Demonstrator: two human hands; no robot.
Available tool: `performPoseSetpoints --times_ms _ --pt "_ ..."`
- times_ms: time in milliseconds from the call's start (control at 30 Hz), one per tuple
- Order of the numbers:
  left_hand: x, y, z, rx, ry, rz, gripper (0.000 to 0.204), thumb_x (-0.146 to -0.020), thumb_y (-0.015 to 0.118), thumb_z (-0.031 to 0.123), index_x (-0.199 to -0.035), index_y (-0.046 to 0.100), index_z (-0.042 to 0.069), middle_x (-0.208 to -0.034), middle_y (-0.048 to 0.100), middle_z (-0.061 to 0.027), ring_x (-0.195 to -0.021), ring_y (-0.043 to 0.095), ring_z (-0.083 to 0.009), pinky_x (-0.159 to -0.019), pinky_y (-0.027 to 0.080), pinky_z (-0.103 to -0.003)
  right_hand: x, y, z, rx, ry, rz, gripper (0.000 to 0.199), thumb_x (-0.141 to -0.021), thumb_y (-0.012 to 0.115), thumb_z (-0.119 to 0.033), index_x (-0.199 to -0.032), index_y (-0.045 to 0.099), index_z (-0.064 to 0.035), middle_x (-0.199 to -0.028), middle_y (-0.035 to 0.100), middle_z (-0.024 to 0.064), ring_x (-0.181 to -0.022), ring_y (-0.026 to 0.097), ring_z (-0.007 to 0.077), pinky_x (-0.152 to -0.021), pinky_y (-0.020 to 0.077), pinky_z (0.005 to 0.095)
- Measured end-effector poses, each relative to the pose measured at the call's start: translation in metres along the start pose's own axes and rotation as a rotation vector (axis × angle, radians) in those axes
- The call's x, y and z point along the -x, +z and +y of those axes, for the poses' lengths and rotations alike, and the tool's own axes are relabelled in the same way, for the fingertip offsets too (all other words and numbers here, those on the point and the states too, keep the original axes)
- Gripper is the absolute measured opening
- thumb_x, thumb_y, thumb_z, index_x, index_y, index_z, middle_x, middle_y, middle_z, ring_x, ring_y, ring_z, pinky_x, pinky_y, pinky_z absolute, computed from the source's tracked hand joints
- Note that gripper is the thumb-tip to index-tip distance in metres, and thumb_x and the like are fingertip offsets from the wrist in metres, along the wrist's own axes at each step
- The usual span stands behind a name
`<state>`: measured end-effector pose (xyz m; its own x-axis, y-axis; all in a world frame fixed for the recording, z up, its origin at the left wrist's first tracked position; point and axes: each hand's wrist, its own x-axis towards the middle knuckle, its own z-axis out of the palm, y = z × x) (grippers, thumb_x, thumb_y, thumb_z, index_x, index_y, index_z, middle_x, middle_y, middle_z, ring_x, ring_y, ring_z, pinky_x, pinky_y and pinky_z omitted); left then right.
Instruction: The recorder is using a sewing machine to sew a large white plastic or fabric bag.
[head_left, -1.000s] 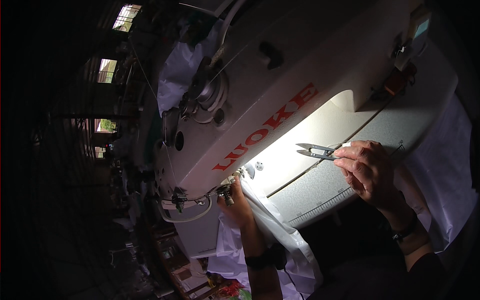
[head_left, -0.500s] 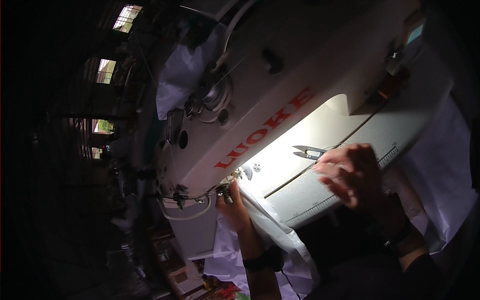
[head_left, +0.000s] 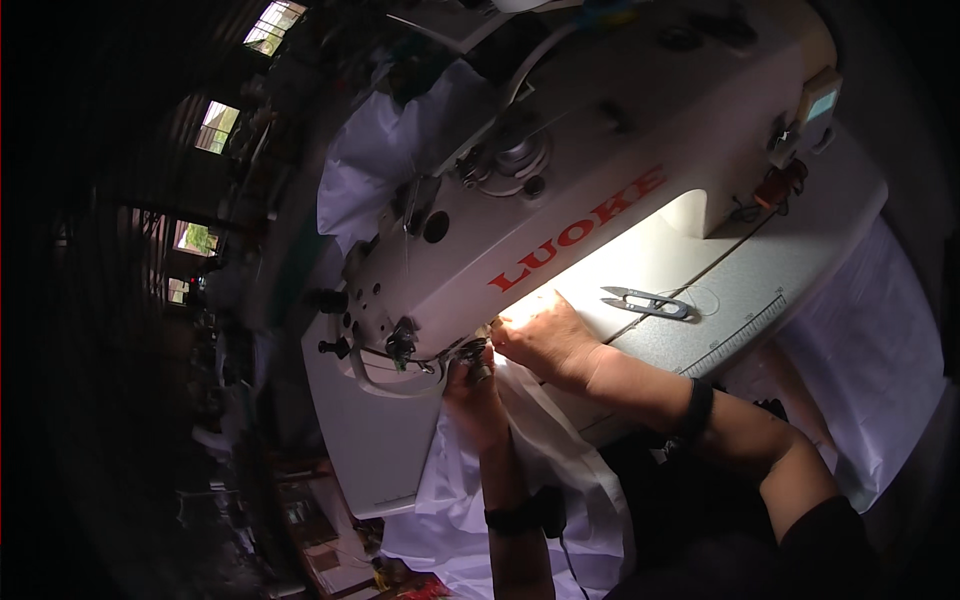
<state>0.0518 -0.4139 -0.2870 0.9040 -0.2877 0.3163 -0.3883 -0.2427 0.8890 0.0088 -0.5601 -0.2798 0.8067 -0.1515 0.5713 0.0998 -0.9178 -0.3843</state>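
A white sewing machine [head_left: 590, 200] slants across the view, its lamp lighting the bed below the arm. My left hand [head_left: 477, 405] is at the needle end, closed on the edge of a white fabric [head_left: 545, 430], with its fingertips partly hidden by the machine head. My right hand [head_left: 548, 335] reaches in beside it, with bent fingers drawn together close to the needle area. What those fingers hold, if anything, is hidden. Thread snips [head_left: 648, 303] lie on the machine bed to the right of my right hand, touched by neither hand.
A small control box [head_left: 820, 108] with a lit screen and an orange-red coil of cord [head_left: 780, 187] sit at the machine's right end. White cloth [head_left: 860, 360] hangs off the right side. More pale cloth [head_left: 365, 160] is piled behind the machine. The surroundings at left are dark.
My right hand has moved left from beside the snips to the needle area, leaving them on the bed. My left hand stays by the needle. The view has shifted slightly.
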Motion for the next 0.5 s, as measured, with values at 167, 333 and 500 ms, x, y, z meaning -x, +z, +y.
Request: performPoseSetpoints --times_ms 167,333,500 --pt "0.001 -0.002 -0.004 -0.103 -0.087 -0.006 0.023 -0.088 0.069 0.008 -0.107 0.066 -0.004 -0.099 0.069 -0.0102 -0.089 0.063 -0.0155 -0.081 0.05 -0.03 0.002 0.002 -0.001 -0.086 0.08 -0.213 0.021 -0.087 0.056 -0.016 -0.107 0.06 -0.0107 -0.1 0.066 0.0087 -0.097 0.063 0.0264 -0.086 0.0446 0.0393" --pt "0.0 -0.008 -0.011 -0.216 -0.058 -0.015 0.023 -0.087 0.07 0.008 -0.106 0.066 -0.005 -0.096 0.069 -0.0091 -0.084 0.063 -0.0152 -0.077 0.05 -0.029 0.0 0.003 0.005 0.088 0.02 -0.136 0.021 -0.09 0.051 -0.021 -0.105 0.063 -0.0131 -0.09 0.067 0.0066 -0.091 0.064 0.0252 -0.087 0.0435 0.0394" --pt "-0.009 -0.017 -0.022 -0.168 -0.022 -0.055 0.023 -0.088 0.071 0.009 -0.105 0.065 -0.005 -0.091 0.068 -0.0072 -0.08 0.062 -0.0141 -0.075 0.051 -0.028 0.001 -0.009 0.029 -0.032 0.164 -0.18 0.025 -0.091 0.05 -0.025 -0.086 0.07 -0.012 -0.073 0.067 0.0092 -0.077 0.066 0.0248 -0.084 0.0453 0.0394"
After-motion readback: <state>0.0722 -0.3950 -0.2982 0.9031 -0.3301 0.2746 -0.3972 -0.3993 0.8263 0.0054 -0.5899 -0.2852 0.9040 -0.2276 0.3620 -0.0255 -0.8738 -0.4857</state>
